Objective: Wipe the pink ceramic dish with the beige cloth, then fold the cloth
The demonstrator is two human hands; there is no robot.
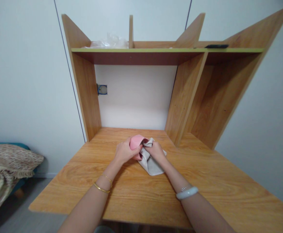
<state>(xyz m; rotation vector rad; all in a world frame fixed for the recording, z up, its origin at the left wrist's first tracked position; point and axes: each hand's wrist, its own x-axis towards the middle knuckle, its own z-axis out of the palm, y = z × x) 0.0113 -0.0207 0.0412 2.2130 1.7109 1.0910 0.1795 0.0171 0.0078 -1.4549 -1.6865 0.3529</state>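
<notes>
Above the middle of the desk, my left hand (pixel 126 151) is closed round a pink, hollow container (pixel 136 141), its thumb across the near side. The container is tilted with its opening toward the right; its exact kind is hard to make out. My right hand (pixel 156 151) grips a light grey cloth (pixel 153 165), bunched up at the container's opening. Part of the cloth hangs down below the hand toward the desktop. The fingertips of my right hand are hidden behind the cloth.
The wooden desk (pixel 141 200) carries a shelf unit with upright dividers (pixel 187 103). A clear plastic bag (pixel 111 42) and a flat black object (pixel 216 46) lie on the upper shelf. A wall socket box (pixel 102 89) shows behind. A patterned blanket (pixel 12 158) covers furniture at left.
</notes>
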